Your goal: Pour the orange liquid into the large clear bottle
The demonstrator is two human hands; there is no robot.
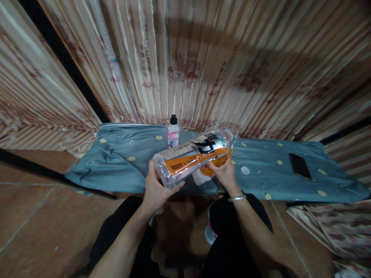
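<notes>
A large clear plastic bottle (193, 156) with an orange, white and black label lies tilted on its side above the grey-blue cloth-covered table (121, 162). My left hand (156, 185) cups its base, fingers wrapped round it. My right hand (224, 172) grips the bottle from below near its neck, and seems to press an orange and white cloth (203, 173) under it. The bottle's mouth points to the upper right and shows no cap.
A small bottle (173, 133) with a black cap and pink label stands upright just behind the big one. A black phone (300, 166) lies at the table's right. A small white cap (245, 170) rests on the cloth. Striped curtains hang behind.
</notes>
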